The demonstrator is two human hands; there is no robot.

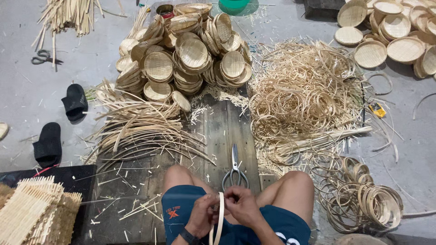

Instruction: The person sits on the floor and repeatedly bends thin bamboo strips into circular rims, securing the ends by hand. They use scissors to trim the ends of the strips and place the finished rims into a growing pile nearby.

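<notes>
Both hands meet low in the frame, over the person's lap, pinched shut on a bamboo strip bent into a narrow upright loop. The left hand grips it from one side with fingers curled around, and the right hand closes on it from the other, thumbs near the top of the bend.

The strip looks springy, so a loose pinch could let it snap open and whip toward the knees or face. Bending it tighter might crack or splinter it, and bare fingers on a raw edge could take a sliver. The shears lie on the board just beyond the hands, between the knees, tips pointing away; a dropped hand or a shifting leg could catch the handles.

Ahead, curved strips fan across the left of the board, and a heap of small woven baskets sits behind them. A tangle of thin rings fills the right, with wider finished hoops stacked beside the right knee, near enough to be knocked over. More baskets lie at top right. Two black sandals and scissors rest on the floor at left, well apart from the hands. Woven mats are piled at lower left. Offcuts litter the board.
</notes>
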